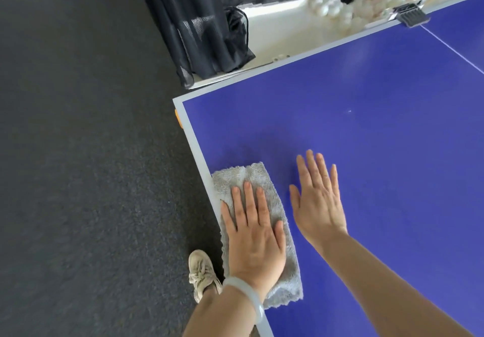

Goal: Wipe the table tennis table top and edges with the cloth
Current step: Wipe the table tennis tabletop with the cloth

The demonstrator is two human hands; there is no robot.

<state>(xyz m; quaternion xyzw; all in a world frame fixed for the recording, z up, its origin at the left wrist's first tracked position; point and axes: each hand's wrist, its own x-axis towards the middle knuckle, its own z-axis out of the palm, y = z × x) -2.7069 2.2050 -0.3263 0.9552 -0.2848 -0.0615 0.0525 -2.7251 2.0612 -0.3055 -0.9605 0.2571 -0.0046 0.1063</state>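
My left hand (255, 234) is flat, fingers (250, 200) stretched out and close together, palm pressing down on the cloth (284, 247). I'm not pinching or gripping it, just pinning it under an open hand. My right hand (318, 200) is flat too, fingers spread a little, laid on bare blue just beside the cloth and not touching it, holding nothing.

The cloth is a grey, fluffy towel folded into a long strip, lying along the near left side of the table tennis table (366, 127), its outer edge sitting on the pale grey border (195, 150) and spilling slightly over it. I can't tell how far it hangs down the side.

It's light, soft and floppy, so I reckon it'll bunch or unfold if I push from one corner. Best hold is what I've got: a broad palm over the middle, weight spread, so the whole pad slides as one. The top looks smooth and hard, so the pile should glide easily. For the edges I'd judge a different hold suits: thumb under, fingers over, wrapping the cloth around the rim.

Beyond the far edge sit a heap of white balls (340, 6) and dark netting (209, 27); dark carpet (78, 153) and my shoe (203, 274) are below.
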